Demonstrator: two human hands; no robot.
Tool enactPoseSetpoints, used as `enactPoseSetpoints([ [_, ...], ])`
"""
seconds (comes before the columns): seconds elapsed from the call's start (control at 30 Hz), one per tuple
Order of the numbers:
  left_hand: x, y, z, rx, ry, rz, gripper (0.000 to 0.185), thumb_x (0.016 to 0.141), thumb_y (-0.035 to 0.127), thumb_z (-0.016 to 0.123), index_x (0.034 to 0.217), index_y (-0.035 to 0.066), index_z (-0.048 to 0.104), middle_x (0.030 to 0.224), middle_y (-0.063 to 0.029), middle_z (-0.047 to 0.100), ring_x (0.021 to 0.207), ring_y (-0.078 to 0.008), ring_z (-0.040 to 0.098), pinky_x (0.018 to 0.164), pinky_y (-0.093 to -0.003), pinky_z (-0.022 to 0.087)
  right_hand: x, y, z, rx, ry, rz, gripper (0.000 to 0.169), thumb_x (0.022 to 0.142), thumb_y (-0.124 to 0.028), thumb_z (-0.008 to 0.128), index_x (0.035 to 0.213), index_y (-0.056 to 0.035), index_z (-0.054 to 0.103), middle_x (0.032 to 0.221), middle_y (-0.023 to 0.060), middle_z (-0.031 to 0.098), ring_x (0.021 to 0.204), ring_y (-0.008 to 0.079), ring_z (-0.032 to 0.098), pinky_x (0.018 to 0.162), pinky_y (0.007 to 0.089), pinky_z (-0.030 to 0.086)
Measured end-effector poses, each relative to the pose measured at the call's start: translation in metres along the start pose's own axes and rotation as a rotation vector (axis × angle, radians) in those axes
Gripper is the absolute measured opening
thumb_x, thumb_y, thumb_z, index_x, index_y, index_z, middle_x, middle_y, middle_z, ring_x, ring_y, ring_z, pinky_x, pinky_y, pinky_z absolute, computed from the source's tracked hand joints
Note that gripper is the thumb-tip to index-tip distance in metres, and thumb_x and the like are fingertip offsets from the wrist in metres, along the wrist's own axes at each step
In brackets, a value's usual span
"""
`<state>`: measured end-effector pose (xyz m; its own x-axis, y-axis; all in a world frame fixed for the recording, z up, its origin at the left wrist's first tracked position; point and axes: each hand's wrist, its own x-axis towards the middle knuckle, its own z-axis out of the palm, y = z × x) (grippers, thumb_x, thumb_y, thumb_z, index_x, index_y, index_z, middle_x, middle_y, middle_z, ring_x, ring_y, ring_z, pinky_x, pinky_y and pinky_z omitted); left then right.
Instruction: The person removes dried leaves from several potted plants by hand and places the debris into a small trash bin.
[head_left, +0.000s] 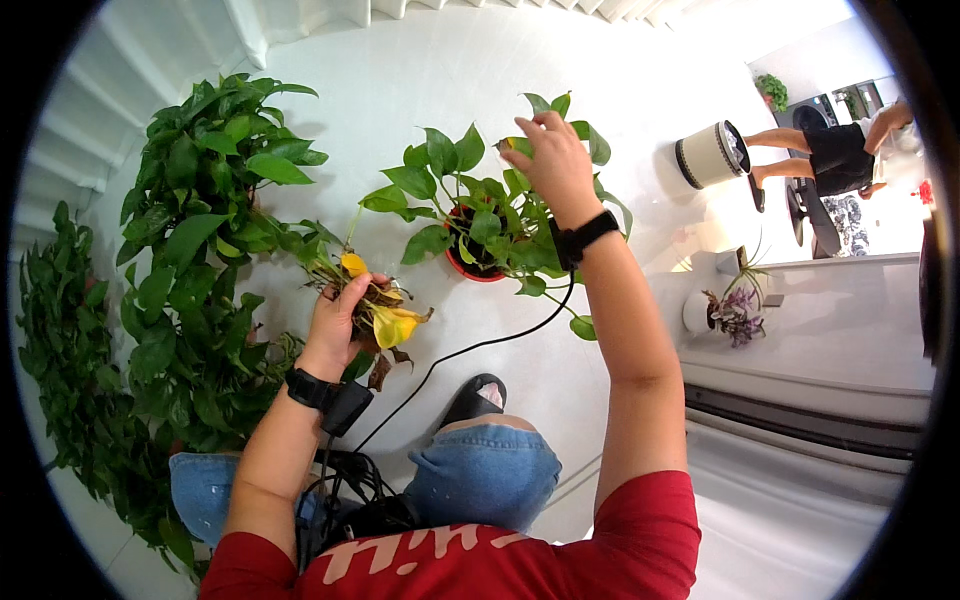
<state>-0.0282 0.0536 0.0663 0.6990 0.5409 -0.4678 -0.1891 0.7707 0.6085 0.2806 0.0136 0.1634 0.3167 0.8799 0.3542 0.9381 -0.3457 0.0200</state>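
My left hand (339, 319) is closed around a bunch of yellow and brown withered leaves (394, 324) with stems. In front of me on the white floor stands a leafy green pothos plant (486, 225) in a red pot (474, 274). Over the plant's right side is my right hand (553, 154), thumb and forefinger apart, beside a leaf with a yellow-brown tip (517, 145). Whether the fingers touch that leaf cannot be told. Each wrist wears a black strap with a small box, and a black cable runs between them.
Dense potted green plants (187, 300) line the left side. Toward the right are a cream bin (705, 157), a white pot (697, 311) with a purple-leaved plant (736, 315), and a person in black shorts (840, 161). A white curtain (150, 52) hangs at the upper left.
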Motion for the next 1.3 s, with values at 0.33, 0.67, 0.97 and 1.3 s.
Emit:
enactPoseSetpoints([
  [0.33,-0.005,-0.001,-0.005,-0.030,0.006,-0.035,0.022,0.090,0.021,0.059,0.097,0.000,0.062,0.092,-0.0072,0.064,0.082,-0.0173,0.063,0.074,-0.0328,0.054,0.008,0.003,0.036,-0.212,-0.340,0.061,0.021,0.077,-0.024,0.069,0.091,-0.0099,0.062,0.088,0.0075,0.060,0.084,0.0262,0.062,0.068,0.0376,0.051],
  [0.67,-0.007,-0.003,-0.002,-0.023,-0.007,-0.045,0.022,0.090,0.022,0.058,0.097,0.001,0.061,0.094,-0.0079,0.063,0.083,-0.0181,0.063,0.073,-0.0338,0.053,0.007,0.021,0.042,-0.254,-0.280,0.069,0.006,0.076,-0.011,0.059,0.075,-0.0102,0.064,0.078,0.0081,0.063,0.073,0.0262,0.065,0.060,0.0359,0.053],
  [0.97,-0.005,0.003,0.007,-0.048,-0.024,-0.059,0.021,0.090,0.021,0.059,0.095,0.001,0.062,0.093,-0.0072,0.064,0.082,-0.0182,0.062,0.073,-0.0338,0.053,0.009,0.023,0.027,0.044,-0.181,0.222,0.017,0.080,-0.025,0.062,0.077,-0.0083,0.067,0.072,0.0087,0.064,0.072,0.0279,0.062,0.059,0.0391,0.047],
  [1.3,-0.002,0.009,0.002,-0.110,0.007,-0.073,0.022,0.090,0.020,0.058,0.096,0.000,0.062,0.094,-0.0077,0.063,0.082,-0.0189,0.062,0.073,-0.0337,0.053,0.023,0.027,0.027,0.712,-0.299,0.657,0.021,0.079,-0.020,0.071,0.080,0.0017,0.069,0.067,0.0039,0.064,0.059,0.0103,0.055,0.055,0.0262,0.043],
])
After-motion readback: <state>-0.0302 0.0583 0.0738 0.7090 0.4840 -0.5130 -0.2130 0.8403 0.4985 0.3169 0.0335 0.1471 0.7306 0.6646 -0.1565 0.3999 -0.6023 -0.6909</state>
